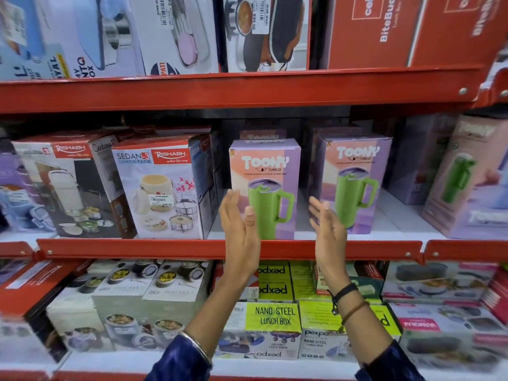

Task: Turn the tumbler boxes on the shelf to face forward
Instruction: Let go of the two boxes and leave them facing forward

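A retail shop aisle selling kitchenware. Red metal shelving (247, 90) runs across the view in three tiers, each packed with boxed goods standing side by side. Printed retail cartons show lunch boxes, steel tiffin carriers and green handled tumblers (265, 188). White barcode price stickers are stuck on several cartons, one on a lunch pack box (162, 200) and another on a cookware box (259, 15) on the top tier.

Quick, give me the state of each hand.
Left hand: open, holding nothing.
Right hand: open, holding nothing.
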Action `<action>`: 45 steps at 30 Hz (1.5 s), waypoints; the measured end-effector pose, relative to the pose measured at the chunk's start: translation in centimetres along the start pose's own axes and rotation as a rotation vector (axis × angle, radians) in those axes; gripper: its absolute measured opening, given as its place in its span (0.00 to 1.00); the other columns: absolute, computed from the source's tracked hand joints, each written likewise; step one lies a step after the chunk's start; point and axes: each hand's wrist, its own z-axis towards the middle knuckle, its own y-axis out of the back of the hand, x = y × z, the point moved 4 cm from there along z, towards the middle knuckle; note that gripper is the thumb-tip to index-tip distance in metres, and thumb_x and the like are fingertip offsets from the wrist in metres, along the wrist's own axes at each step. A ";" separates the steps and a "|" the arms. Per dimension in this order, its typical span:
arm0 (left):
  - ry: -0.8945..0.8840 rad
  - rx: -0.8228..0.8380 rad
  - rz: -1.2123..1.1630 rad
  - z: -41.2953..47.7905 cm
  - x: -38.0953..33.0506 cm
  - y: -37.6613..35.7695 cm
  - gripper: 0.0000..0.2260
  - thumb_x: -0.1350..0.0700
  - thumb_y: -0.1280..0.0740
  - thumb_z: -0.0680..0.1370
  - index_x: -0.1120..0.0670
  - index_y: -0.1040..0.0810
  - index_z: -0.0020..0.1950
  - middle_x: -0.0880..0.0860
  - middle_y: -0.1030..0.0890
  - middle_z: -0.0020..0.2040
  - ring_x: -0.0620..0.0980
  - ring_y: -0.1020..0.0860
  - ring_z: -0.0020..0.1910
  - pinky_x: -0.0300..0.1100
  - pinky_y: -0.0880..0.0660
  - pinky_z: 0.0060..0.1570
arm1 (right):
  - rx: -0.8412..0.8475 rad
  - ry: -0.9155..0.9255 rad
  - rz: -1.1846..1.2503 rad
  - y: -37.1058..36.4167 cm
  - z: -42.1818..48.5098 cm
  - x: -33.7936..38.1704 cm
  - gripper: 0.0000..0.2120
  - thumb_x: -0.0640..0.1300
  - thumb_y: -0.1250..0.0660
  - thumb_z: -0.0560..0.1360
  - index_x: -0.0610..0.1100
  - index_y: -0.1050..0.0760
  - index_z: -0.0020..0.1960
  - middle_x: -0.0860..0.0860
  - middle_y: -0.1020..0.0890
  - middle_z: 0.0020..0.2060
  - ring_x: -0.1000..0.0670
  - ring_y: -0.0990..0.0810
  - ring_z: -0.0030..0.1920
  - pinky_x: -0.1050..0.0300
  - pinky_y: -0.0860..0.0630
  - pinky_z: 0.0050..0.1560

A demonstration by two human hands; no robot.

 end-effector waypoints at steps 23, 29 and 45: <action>0.184 0.257 -0.097 1.2 -0.6 -16.6 0.33 0.35 0.59 0.74 0.47 0.48 0.76 0.40 0.45 0.72 0.41 0.48 0.74 0.48 0.50 0.76 | -0.019 -0.109 -0.133 11.7 9.8 -1.2 0.45 0.76 0.54 0.67 0.46 0.35 0.72 0.47 0.31 0.72 0.48 0.33 0.72 0.44 0.38 0.73; 0.186 0.257 -0.099 0.8 -1.1 -16.1 0.41 0.25 0.60 0.67 0.43 0.47 0.76 0.41 0.43 0.73 0.39 0.44 0.70 0.41 0.46 0.72 | -0.017 -0.125 -0.077 12.5 9.0 -0.9 0.38 0.70 0.54 0.72 0.45 0.27 0.66 0.44 0.23 0.65 0.45 0.25 0.64 0.45 0.30 0.68; 0.172 0.251 -0.145 -2.6 -2.8 -15.2 0.40 0.20 0.58 0.63 0.37 0.48 0.71 0.38 0.45 0.71 0.35 0.47 0.70 0.39 0.48 0.68 | 0.016 -0.130 -0.037 14.4 6.3 0.5 0.39 0.69 0.53 0.70 0.43 0.27 0.65 0.50 0.22 0.57 0.47 0.23 0.59 0.51 0.26 0.61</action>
